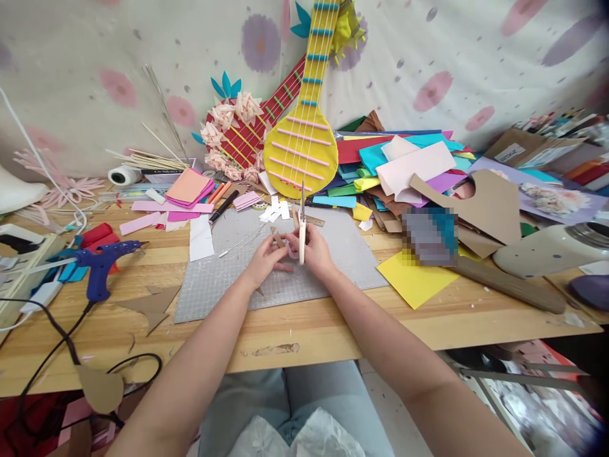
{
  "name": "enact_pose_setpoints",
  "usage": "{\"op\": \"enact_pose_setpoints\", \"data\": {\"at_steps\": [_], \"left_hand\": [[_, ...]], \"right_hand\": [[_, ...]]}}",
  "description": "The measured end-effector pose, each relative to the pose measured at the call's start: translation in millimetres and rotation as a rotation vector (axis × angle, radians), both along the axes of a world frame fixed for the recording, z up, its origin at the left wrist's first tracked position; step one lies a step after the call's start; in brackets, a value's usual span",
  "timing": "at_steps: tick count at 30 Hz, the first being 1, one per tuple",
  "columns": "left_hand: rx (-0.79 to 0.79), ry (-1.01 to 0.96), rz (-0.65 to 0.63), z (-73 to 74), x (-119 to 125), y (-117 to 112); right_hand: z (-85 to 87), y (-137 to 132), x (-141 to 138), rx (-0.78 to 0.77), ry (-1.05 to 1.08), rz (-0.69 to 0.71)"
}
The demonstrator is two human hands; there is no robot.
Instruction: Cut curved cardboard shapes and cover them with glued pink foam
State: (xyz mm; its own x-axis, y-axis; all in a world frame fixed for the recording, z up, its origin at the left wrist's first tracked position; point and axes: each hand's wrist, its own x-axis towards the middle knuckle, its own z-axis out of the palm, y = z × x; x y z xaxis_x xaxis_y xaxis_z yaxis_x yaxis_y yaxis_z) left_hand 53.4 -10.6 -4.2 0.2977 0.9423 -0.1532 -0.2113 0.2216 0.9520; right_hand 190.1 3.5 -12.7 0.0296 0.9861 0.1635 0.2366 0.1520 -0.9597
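Note:
Over the grey cutting mat (214,292), my right hand (318,251) is closed round scissors (302,240) with a pale handle, their blades pointing up and away from me. Close beside it on the left, my left hand (264,261) pinches a small piece of brown cardboard (279,240). Part of that piece is hidden by the fingers. Small white paper strips (276,210) and a ruler (314,221) lie just beyond my hands. A black pen (224,206) rests at the mat's far left edge.
A blue glue gun (102,263) stands at left with its cable. Yellow (304,152) and red (238,136) paper lutes lean at the back. Coloured sheets (419,165) pile up right of them. A yellow sheet (413,282) and a bottle (547,251) are at right.

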Motion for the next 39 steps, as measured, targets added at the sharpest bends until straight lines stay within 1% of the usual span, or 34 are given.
{"op": "enact_pose_setpoints", "data": {"at_steps": [2, 4, 5, 7, 9, 12, 14, 16, 18, 20, 22, 24, 32, 39], "left_hand": [[0.025, 0.051, 0.072, -2.8, 0, 1], [0.04, 0.091, 0.149, -6.0, 1, 3], [0.045, 0.101, 0.176, -7.1, 1, 4], [0.046, 0.113, 0.207, -7.7, -1, 7], [0.04, 0.12, 0.225, -6.4, -5, 9], [0.055, 0.093, 0.259, -3.1, -9, 11], [0.065, 0.055, 0.289, -0.9, -11, 11], [0.055, 0.03, 0.307, 0.9, -13, 11], [0.028, 0.026, 0.281, 2.3, -14, 11], [-0.001, 0.039, 0.211, 3.3, -14, 10], [-0.011, 0.054, 0.132, 3.9, -15, 8], [-0.002, 0.069, 0.08, 4.5, -14, 7], [-0.032, 0.129, 0.01, 9.0, -14, 4], [-0.05, 0.161, -0.054, 7.8, -17, 5]], "right_hand": [[3.9, -1, 1, 0.002, 0.126, 0.062], [10.5, -3, 3, 0.02, 0.236, 0.074], [14.0, -3, 5, 0.038, 0.275, 0.04], [18.8, -1, 11, 0.076, 0.322, -0.097], [19.0, 2, 17, 0.074, 0.354, -0.197], [11.5, 7, 20, -0.036, 0.331, -0.211], [6.0, 8, 17, -0.121, 0.322, -0.164], [3.1, 9, 12, -0.169, 0.355, -0.102], [3.2, 8, 9, -0.173, 0.394, -0.061], [4.9, 9, 10, -0.149, 0.405, -0.043], [6.1, 10, 13, -0.123, 0.386, -0.029], [6.0, 11, 15, -0.114, 0.351, -0.014], [3.3, 11, 13, -0.079, 0.302, -0.035], [3.9, 9, 13, -0.111, 0.366, -0.048]]}}
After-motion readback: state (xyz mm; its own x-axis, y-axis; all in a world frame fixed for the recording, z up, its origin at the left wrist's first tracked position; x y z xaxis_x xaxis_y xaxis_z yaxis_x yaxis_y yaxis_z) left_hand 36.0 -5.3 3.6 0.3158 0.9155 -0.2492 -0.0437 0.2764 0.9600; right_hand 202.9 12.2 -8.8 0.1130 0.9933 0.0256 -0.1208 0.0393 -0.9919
